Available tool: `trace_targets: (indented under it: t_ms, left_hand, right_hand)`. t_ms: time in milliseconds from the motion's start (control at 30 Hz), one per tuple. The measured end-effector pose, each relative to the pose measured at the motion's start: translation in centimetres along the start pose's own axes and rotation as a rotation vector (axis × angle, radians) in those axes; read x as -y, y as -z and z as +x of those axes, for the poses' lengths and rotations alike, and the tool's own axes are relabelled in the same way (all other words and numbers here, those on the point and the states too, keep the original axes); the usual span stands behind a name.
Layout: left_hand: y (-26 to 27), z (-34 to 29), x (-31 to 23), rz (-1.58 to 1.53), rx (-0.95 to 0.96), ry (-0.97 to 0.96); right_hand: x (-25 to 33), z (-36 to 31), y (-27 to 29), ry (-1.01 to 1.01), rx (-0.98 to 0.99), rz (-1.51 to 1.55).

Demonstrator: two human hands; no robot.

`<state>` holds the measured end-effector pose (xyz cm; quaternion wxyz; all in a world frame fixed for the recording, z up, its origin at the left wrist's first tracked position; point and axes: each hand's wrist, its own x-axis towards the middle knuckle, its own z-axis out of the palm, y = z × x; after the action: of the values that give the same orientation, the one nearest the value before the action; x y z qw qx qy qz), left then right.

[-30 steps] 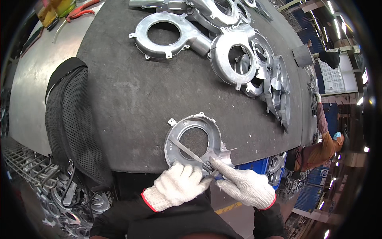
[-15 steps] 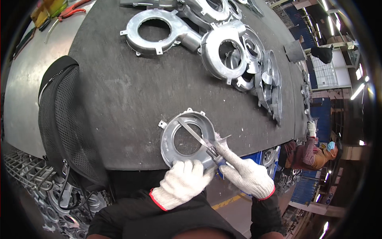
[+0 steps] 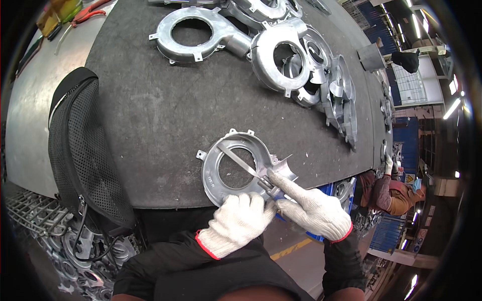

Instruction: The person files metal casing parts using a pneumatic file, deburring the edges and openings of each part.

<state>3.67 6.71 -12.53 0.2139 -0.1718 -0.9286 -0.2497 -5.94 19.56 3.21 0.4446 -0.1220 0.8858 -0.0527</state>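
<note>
A silvery ring-shaped metal casting (image 3: 213, 186), a blower-housing shape with small tabs and a short spout, lies at the table's near edge. My left hand (image 3: 240, 220), in a white knit glove with red cuff, is closed on its near rim. In my gloved right hand (image 3: 314, 210) is a flat-bladed hand tool (image 3: 238, 160), gripped by its handle. The index finger stretches along the tool beside the spout. The narrow metal blade slants across the casting's round opening to its far-left inner face. My fingers hide most of the handle.
Several similar castings (image 3: 188, 50) are heaped at the far side of the dark tabletop (image 3: 155, 115). A black mesh bag (image 3: 88, 150) stands at left, with red-handled pliers (image 3: 89, 16) beyond. Below left is a wire basket (image 3: 37, 215) near more castings. A co-worker (image 3: 394, 195) works at right.
The casting has shifted slightly left and away from me, turning a little. The tool still crosses its opening, and both hands keep their grips. The co-worker's arm at right has moved lower.
</note>
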Motion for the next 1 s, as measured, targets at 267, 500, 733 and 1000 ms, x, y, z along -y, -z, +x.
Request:
trace_targets:
  t_ms: [267, 500, 733, 1000]
  left_hand:
    - [-0.3, 0.0, -0.1, 0.023, 0.002, -0.002]
    - [0.1, 0.4, 0.1, 0.047, -0.005, -0.023]
    - [-0.3, 0.2, 0.2, 0.098, -0.022, -0.058]
    - [-0.5, -0.2, 0.0, 0.098, 0.049, -0.105]
  right_hand:
    - [-1.1, -1.2, 0.1, -0.14, 0.018, 0.17]
    - [-1.9, -1.3, -0.4, -0.082, -0.031, 0.267]
    - [-2.0, -1.1, -1.0, -0.169, -0.028, 0.353]
    - [-0.8, -1.0, -1.4, -0.118, -0.052, 0.292]
